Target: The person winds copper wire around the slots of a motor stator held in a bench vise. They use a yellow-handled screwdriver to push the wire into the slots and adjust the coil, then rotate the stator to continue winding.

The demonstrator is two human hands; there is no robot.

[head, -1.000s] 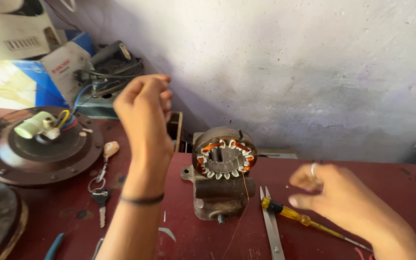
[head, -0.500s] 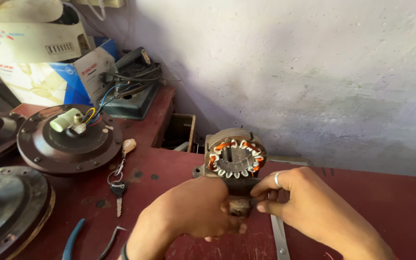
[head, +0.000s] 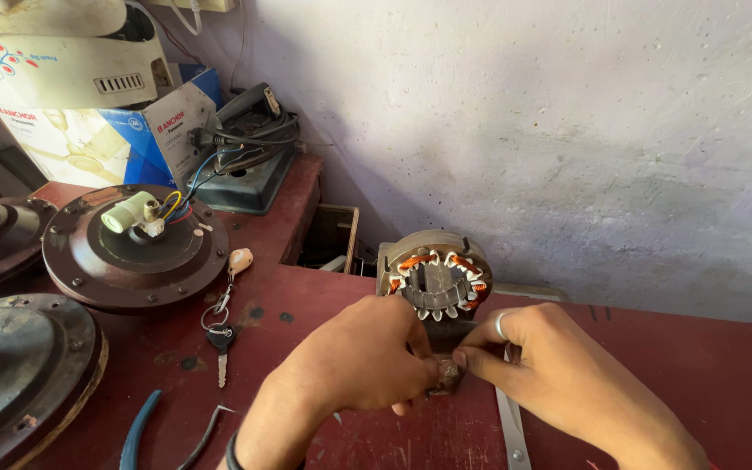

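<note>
Both hands [head: 367,357] have dropped beneath the stator [head: 437,278].

A second ago the left hand [head: 359,357] is raised at twelve o'clock of the stator [head: 437,278], and the right hand [head: 559,374] hovers apart at three o'clock. Now both hands meet at six o'clock of it, fingertips [head: 463,359] pinching together just below the copper windings.
</note>
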